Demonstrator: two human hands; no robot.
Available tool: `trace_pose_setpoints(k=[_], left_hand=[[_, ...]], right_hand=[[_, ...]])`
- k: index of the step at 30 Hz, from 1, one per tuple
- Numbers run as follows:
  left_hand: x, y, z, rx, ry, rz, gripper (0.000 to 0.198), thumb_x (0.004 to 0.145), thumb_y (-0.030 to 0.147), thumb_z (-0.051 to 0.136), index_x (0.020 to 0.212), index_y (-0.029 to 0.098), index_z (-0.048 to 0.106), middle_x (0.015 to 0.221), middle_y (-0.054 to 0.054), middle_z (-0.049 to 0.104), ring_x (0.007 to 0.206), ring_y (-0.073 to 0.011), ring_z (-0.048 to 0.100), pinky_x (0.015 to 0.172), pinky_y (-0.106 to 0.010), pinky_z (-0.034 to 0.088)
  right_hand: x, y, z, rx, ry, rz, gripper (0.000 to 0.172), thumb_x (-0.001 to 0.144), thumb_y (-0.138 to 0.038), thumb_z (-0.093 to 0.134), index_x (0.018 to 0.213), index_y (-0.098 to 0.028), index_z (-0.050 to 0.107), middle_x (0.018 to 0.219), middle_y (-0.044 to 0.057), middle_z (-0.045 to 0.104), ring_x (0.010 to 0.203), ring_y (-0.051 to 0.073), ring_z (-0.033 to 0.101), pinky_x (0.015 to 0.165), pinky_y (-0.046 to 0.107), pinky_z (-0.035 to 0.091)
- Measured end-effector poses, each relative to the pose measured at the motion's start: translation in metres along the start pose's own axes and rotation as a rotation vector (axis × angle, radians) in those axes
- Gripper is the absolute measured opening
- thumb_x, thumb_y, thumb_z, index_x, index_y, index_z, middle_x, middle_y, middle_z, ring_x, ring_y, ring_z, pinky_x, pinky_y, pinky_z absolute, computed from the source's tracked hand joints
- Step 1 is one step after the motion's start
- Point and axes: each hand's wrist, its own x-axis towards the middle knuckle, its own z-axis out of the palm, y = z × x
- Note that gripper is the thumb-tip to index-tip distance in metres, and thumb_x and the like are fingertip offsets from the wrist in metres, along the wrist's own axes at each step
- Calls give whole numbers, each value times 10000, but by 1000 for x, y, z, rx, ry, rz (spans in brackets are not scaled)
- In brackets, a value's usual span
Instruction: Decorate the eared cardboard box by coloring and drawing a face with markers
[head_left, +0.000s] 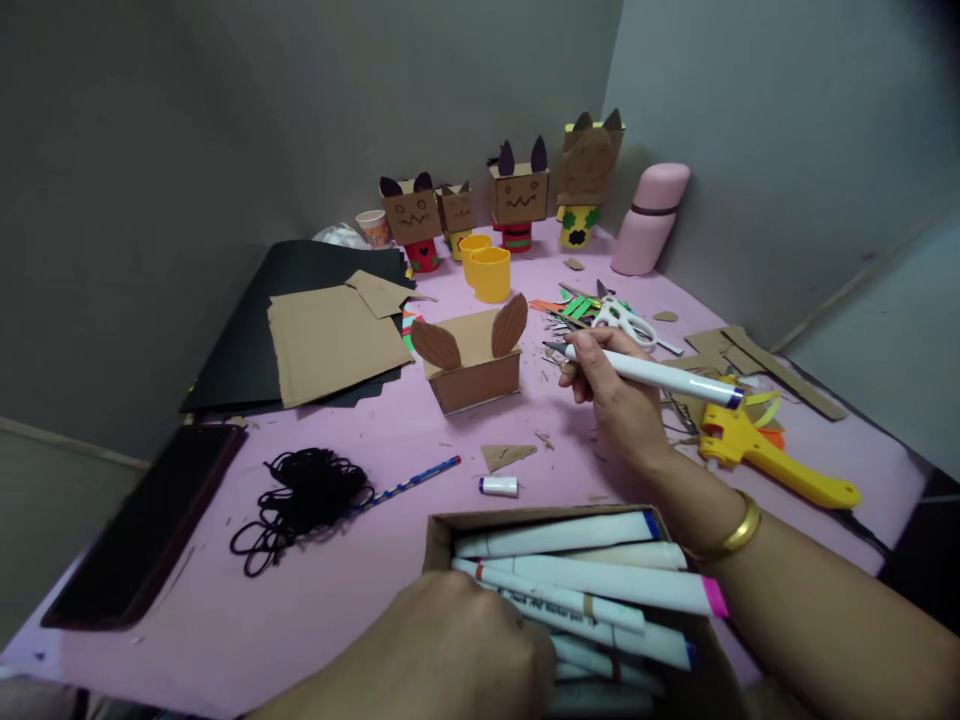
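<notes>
My right hand (619, 405) is closed round a white marker (652, 374) with a dark pointed tip bared and a purple end. Its white cap (499, 486) with a purple band lies on the table. At the front, my left hand (457, 640) reaches into a cardboard box (439, 540) of white markers (600, 570); its fingers are curled, and their tips and anything they hold are hidden. Beyond the hands stands a small open cardboard box (480, 385) with two ear-shaped brown pieces (510, 325) on its upper corners.
Black yarn (311, 500) and a phone (146, 525) lie left. Cardboard sheets (337, 340) rest on black sheets (277, 270). Rightward are scissors (626, 322) among scraps and a yellow glue gun (780, 460). Yellow rings (491, 275), several cardboard-headed figures (520, 195) and a pink bottle (651, 220) stand behind.
</notes>
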Motion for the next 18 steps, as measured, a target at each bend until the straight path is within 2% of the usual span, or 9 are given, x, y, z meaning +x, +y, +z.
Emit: trace_pose_setpoints(k=[2, 5, 8, 14, 16, 18], left_hand=[[2, -2, 1, 19, -14, 14, 133, 786, 148, 603, 691, 200, 681, 675, -8, 745, 504, -180, 652, 395, -240, 302], [5, 3, -1, 122, -56, -25, 177, 809, 119, 569, 742, 171, 724, 713, -72, 763, 576, -255, 700, 447, -279, 413], [7, 9, 0, 129, -38, -112, 225, 787, 55, 541, 776, 144, 747, 747, -117, 768, 610, -310, 717, 448, -318, 466], [7, 5, 22, 59, 169, -41, 246, 755, 41, 545, 610, 144, 716, 550, -88, 716, 474, -208, 652, 477, -273, 477], [7, 2, 28, 35, 217, -35, 260, 757, 33, 527, 611, 146, 710, 554, -84, 713, 479, -205, 647, 513, -289, 496], [7, 2, 29, -84, 293, -22, 260, 732, 11, 531, 591, 139, 708, 551, -95, 715, 476, -214, 649, 516, -302, 506]], right_hand=[[0, 0, 0, 2, 0, 1, 244, 861, -431, 599, 883, -189, 613, 580, -41, 602, 452, 82, 456, 422, 205, 351], [0, 0, 0, 6, -2, 2, 240, 862, -426, 599, 883, -187, 611, 582, -40, 602, 454, 82, 455, 423, 205, 350], [0, -1, 0, 6, -2, 2, 235, 864, -420, 599, 879, -186, 613, 584, -40, 600, 460, 80, 455, 425, 202, 350], [0, -1, 1, 3, -2, 7, 238, 860, -425, 602, 876, -188, 611, 580, -42, 598, 448, 78, 450, 418, 201, 346], [0, -1, 1, 0, -4, 9, 240, 862, -428, 600, 877, -189, 613, 587, -40, 602, 453, 78, 454, 423, 201, 349], [-1, -2, 1, -2, -4, 11, 242, 862, -431, 598, 877, -190, 613, 585, -40, 601, 455, 79, 456, 422, 200, 349]])
